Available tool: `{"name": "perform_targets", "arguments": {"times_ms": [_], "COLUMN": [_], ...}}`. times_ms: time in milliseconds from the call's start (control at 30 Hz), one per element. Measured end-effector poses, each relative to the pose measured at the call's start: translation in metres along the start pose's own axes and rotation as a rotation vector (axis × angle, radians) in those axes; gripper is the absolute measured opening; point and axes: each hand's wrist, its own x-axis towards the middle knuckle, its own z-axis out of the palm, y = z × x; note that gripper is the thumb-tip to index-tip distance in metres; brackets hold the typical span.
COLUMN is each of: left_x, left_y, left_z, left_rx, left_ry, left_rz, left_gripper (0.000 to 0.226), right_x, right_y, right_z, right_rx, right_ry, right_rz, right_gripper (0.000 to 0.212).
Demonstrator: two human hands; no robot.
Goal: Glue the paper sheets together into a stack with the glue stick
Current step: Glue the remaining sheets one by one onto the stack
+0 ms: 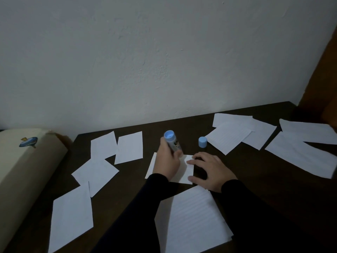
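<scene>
A small white paper sheet lies in the middle of the dark table. My left hand grips a blue glue stick, tilted, with its lower end down on that sheet. My right hand rests flat with fingers spread on the sheet's right edge. The glue stick's blue cap stands by itself just behind my right hand. A larger lined sheet lies near me between my dark sleeves.
Several small white sheets lie scattered on the left half of the table. More sheets overlap at the back right, with larger ones at the far right. A cream cushion borders the table's left. A pale wall stands behind.
</scene>
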Motion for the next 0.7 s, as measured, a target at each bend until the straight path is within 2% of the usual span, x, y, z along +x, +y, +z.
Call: {"name": "perform_targets", "arguments": {"times_ms": [167, 367, 700], "left_x": [0.008, 0.011, 0.034], "left_y": [0.004, -0.006, -0.031], "left_z": [0.021, 0.025, -0.018], "left_rx": [0.093, 0.191, 0.319], "left_ry": [-0.047, -0.086, -0.007], "left_rz": [0.066, 0.119, -0.008], "left_gripper": [0.035, 0.041, 0.047], "right_x": [-0.003, -0.001, 0.002], "right_y": [-0.002, 0.001, 0.002], "right_z": [-0.002, 0.0, 0.001], "right_rx": [0.04, 0.034, 0.009], "right_ry": [0.051, 0.078, 0.039], "right_rz": [-0.023, -0.053, -0.039], "right_gripper": [0.051, 0.047, 0.048]}}
